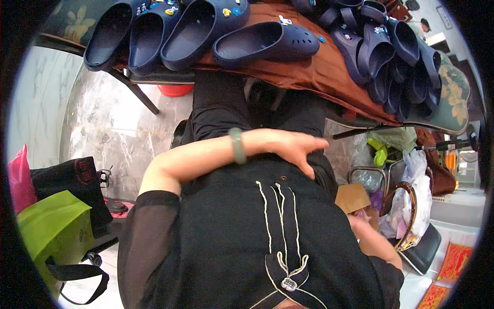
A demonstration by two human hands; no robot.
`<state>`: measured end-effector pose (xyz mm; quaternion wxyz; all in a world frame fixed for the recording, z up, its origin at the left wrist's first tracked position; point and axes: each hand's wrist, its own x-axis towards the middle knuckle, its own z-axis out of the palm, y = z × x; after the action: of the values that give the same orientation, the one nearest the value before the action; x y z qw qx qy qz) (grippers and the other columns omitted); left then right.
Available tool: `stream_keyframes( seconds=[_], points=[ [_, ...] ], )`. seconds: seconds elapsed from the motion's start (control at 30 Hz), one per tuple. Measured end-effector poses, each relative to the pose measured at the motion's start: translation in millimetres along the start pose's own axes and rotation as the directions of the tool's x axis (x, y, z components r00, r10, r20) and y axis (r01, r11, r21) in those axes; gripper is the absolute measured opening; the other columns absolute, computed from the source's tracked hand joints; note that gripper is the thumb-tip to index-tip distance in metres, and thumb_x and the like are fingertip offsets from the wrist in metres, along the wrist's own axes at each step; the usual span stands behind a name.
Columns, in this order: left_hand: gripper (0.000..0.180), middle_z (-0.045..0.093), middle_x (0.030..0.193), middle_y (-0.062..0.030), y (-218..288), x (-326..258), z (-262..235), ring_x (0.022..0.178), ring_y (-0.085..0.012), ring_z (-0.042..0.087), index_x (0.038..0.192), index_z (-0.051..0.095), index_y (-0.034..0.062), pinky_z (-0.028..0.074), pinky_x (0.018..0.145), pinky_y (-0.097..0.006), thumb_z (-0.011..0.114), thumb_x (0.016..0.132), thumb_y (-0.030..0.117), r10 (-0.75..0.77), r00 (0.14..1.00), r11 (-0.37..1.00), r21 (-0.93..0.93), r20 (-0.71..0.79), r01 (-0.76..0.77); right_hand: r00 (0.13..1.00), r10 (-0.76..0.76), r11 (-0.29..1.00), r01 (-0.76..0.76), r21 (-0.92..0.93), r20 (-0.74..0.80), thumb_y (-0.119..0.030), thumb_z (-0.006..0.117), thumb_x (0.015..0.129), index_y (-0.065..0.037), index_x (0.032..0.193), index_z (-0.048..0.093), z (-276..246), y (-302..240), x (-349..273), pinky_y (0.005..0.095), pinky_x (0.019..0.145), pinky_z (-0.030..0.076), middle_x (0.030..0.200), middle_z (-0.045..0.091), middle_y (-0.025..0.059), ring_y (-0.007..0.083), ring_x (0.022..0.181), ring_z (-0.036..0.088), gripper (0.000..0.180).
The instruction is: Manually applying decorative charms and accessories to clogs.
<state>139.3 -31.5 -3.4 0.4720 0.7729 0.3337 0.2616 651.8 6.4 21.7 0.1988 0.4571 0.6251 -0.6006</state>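
While left hand [292, 148] spreads, right hand seems hidden near cardboard [353, 198]

Before us, a dark floral-covered table [77, 23] is bearing a reddish-brown fabric cloth [329, 72]. On its left half, four navy-blue foam clogs [193, 33] are lying in a row; on its right, we are keeping clustered navy-blue foam clogs [378, 49]. Under its left side, a round red plastic basin [175, 90] is sitting. To our left, a lime-green bag [54, 232] is standing before a bright pink bag [21, 180]. To our right, a white translucent plastic bag [419, 190] is lying beyond a tan cardboard piece [352, 198].
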Motion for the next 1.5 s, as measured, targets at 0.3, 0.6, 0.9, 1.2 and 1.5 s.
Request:
stream_keyframes(
  seconds=[0.3,0.6,0.9,1.2,1.5],
  points=[
    [0.069,0.055,0.119,-0.0231,-5,33,16,0.111,-0.0337,0.054,0.131,0.040,-0.0012,0.042,0.094,-0.038,0.070,0.076,0.028,0.115,0.971,0.993,-0.041,0.212,-0.109,0.995,0.037,0.993,-0.048,-0.112,-0.096,-0.026,0.066,0.076,-0.002,0.113,0.051,82,-132,150,0.0319,0.062,0.048,0.096,0.058,0.0119,0.0152,0.084,0.054,0.046],
    [0.073,0.060,0.114,-0.0114,18,-11,-9,0.101,-0.0144,0.054,0.132,0.039,-0.0014,0.042,0.091,-0.028,0.063,0.063,-0.002,0.011,0.999,0.951,-0.311,0.038,0.002,0.981,-0.022,0.976,-0.020,-0.217,-0.192,-0.026,0.066,0.075,0.001,0.101,0.057,66,-22,114,0.0332,0.060,0.046,0.085,0.060,0.0128,0.0143,0.078,0.054,0.038],
    [0.067,0.060,0.108,-0.0083,6,-43,-16,0.095,-0.0123,0.053,0.130,0.042,-0.0034,0.044,0.085,-0.026,0.061,0.066,-0.003,-0.015,0.998,0.853,-0.521,-0.065,-0.021,0.975,-0.185,0.827,0.087,-0.555,-0.122,-0.034,0.069,0.069,0.005,0.070,0.057,45,-119,124,0.0397,0.057,0.042,0.063,0.053,0.0158,0.0184,0.061,0.052,0.041],
    [0.064,0.053,0.125,-0.0106,7,-55,-11,0.111,-0.0150,0.049,0.134,0.037,-0.0020,0.039,0.095,-0.029,0.062,0.087,0.033,-0.060,0.997,0.938,-0.344,-0.056,0.037,0.847,-0.436,0.226,0.431,-0.874,0.305,-0.020,0.063,0.078,-0.003,0.084,0.066,9,-254,119,0.0393,0.068,0.049,0.082,0.065,0.0170,0.0295,0.079,0.063,0.018],
    [0.039,0.067,0.092,-0.0066,-74,-112,-6,0.077,-0.0113,0.059,0.109,0.059,-0.0022,0.048,0.068,-0.027,0.061,0.088,0.031,-0.434,0.514,0.882,-0.233,-0.740,0.409,0.189,-0.955,0.220,0.968,0.118,0.229,-0.004,0.069,0.076,-0.002,0.082,0.066,82,-431,13,0.0312,0.073,0.043,0.086,0.056,0.0087,0.0212,0.081,0.053,0.006]
  ],
)
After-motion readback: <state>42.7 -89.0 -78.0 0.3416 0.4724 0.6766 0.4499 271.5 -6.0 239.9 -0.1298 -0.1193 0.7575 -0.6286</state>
